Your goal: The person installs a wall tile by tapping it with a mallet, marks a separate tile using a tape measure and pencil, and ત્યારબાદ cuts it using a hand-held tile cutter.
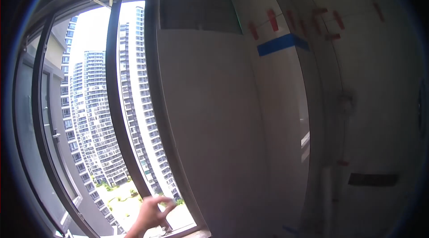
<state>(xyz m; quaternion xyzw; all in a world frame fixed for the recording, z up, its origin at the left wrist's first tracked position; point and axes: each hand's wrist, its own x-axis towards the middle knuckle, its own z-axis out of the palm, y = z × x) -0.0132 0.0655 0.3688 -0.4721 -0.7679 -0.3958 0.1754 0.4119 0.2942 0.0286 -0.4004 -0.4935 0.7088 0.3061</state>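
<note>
My left hand [152, 212] is raised at the lower edge of the view, in front of the bottom of the window. Its thumb and forefinger curve toward each other and seem to meet at the tips in a pinch. Whatever is between the fingertips, if anything, is too small and blurred to make out. Behind the hand, the dark window mullion [117, 86] runs down to the lower frame near the sill [196, 233]. My right hand is out of view.
Large grey wall tiles [210, 104] cover the wall right of the window. Red tile-levelling wedges [273, 20] stick out along joints at the upper right, above blue tape [277, 46] on a corner. A dark rectangular slot [373, 179] lies lower right. The casement [38, 104] stands open.
</note>
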